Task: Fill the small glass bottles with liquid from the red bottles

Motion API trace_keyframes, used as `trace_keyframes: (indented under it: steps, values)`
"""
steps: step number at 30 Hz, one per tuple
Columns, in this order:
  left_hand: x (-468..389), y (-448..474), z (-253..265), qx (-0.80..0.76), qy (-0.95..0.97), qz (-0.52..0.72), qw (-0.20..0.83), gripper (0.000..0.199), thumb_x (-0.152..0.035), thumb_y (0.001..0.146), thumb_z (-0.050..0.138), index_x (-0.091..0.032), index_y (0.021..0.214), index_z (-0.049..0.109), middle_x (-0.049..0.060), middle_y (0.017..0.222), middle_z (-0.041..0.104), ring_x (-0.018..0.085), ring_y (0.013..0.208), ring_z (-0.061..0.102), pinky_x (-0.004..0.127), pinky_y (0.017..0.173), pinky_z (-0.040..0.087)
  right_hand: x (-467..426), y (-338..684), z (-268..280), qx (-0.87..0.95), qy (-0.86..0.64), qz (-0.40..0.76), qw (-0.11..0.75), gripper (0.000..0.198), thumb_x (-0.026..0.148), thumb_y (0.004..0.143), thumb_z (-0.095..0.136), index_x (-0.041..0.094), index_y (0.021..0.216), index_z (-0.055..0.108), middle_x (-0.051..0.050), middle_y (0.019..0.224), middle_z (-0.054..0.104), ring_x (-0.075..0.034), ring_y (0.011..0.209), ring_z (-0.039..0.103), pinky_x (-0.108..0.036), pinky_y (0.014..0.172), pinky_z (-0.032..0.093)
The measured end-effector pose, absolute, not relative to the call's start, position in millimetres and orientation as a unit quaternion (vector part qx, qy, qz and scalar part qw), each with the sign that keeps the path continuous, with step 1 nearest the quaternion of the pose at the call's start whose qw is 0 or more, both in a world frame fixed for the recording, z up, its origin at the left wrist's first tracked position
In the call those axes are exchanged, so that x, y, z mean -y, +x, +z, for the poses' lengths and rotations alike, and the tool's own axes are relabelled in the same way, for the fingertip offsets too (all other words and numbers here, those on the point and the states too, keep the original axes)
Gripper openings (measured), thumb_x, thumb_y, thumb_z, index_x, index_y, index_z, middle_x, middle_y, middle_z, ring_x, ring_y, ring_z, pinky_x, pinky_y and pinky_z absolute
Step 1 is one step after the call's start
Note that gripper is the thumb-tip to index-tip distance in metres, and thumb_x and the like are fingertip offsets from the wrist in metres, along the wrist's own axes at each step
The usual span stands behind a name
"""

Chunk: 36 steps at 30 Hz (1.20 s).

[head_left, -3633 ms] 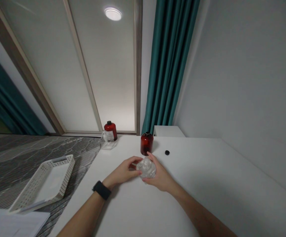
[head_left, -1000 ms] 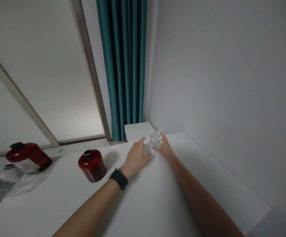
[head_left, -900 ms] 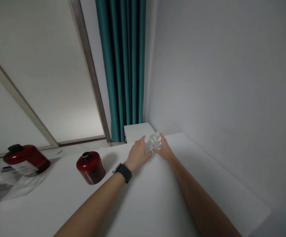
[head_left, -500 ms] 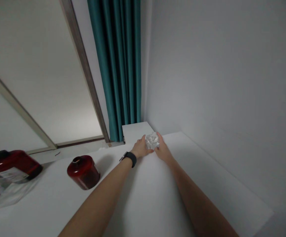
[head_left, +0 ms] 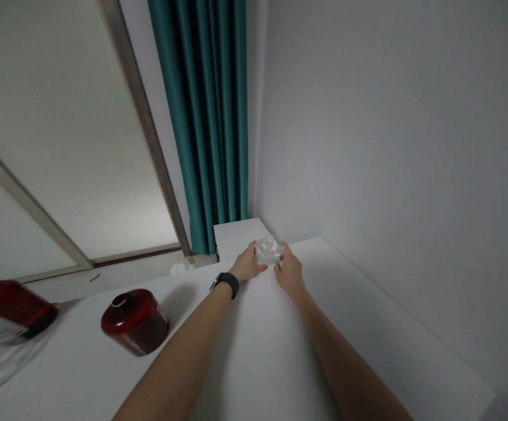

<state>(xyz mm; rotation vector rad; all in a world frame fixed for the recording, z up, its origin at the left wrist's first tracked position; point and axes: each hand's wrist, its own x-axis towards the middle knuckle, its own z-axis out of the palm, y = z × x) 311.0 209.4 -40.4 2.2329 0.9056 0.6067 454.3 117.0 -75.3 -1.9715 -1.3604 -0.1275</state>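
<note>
Just now, we have both hands together at a clear, crinkled plastic-looking bundle, which a second ago only our right hand was holding while the left stood wide beside it. Our left hand has since closed in: its fingers go around the bundle's left side, thumb at the near edge, so it appears to hold it. The right hand has loosened, fingers and thumb fairly wide at the bundle's right side; whether its fingertips touch we cannot tell. Taking the glossy dark-red bottle with an open mouth as our landmark, the bundle is now well to its right and farther back, by the far edge of the white counter, whereas a few seconds ago it lay just in front of that bottle. We judge the carrying across to be nearly or wholly done, with only the placing left to settle, though we cannot make out whether the bundle rests fully on the surface. Left of our landmark, the red bottle with a dark cap and white label has slid partly out of view, seemingly because our head turned.
</note>
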Motion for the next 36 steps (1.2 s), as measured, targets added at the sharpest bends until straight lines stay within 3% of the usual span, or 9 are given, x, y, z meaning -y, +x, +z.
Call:
trace_keyframes:
  steps: [14, 19, 25, 36]
  values:
    - [-217.9, 310.0, -46.9, -0.349, 0.838, 0.235, 0.348, 0.085, -0.026, 0.069, 0.084, -0.014, 0.141, 0.041, 0.018, 0.132, 0.064, 0.033, 0.122, 0.062, 0.042, 0.105, 0.046, -119.3, 456.4, -78.0, 0.526, -0.759, -0.061, 0.379, 0.062, 0.012, 0.081, 0.047, 0.012, 0.142, 0.036, -0.013, 0.106, 0.069, -0.029, 0.102, 0.063, -0.045, 0.093, 0.048]
    - [-215.6, 309.3, -47.8, -0.344, 0.838, 0.246, 0.345, 0.076, -0.024, 0.068, 0.084, -0.017, 0.135, 0.049, 0.014, 0.134, 0.063, 0.03, 0.124, 0.06, 0.04, 0.107, 0.044, -119.3, 457.2, -78.3, 0.528, -0.755, -0.062, 0.384, 0.061, 0.012, 0.08, 0.049, 0.011, 0.14, 0.039, -0.013, 0.105, 0.069, -0.029, 0.101, 0.063, -0.045, 0.093, 0.049]
    - [-216.8, 309.9, -51.3, -0.349, 0.834, 0.256, 0.342, 0.078, -0.024, 0.068, 0.084, -0.015, 0.137, 0.048, 0.015, 0.137, 0.06, 0.029, 0.124, 0.059, 0.039, 0.109, 0.043, -119.3, 457.9, -78.0, 0.53, -0.75, -0.062, 0.39, 0.059, 0.011, 0.08, 0.049, 0.013, 0.138, 0.042, -0.012, 0.104, 0.069, -0.028, 0.099, 0.063, -0.045, 0.093, 0.049]
    - [-216.9, 308.8, -50.4, -0.344, 0.833, 0.267, 0.34, 0.074, -0.022, 0.067, 0.085, -0.019, 0.134, 0.052, 0.011, 0.129, 0.066, 0.027, 0.118, 0.062, 0.038, 0.105, 0.046, -118.8, 457.9, -75.8, 0.536, -0.748, -0.058, 0.388, 0.057, 0.012, 0.079, 0.048, 0.012, 0.137, 0.044, -0.013, 0.106, 0.068, -0.029, 0.1, 0.062, -0.045, 0.093, 0.049]
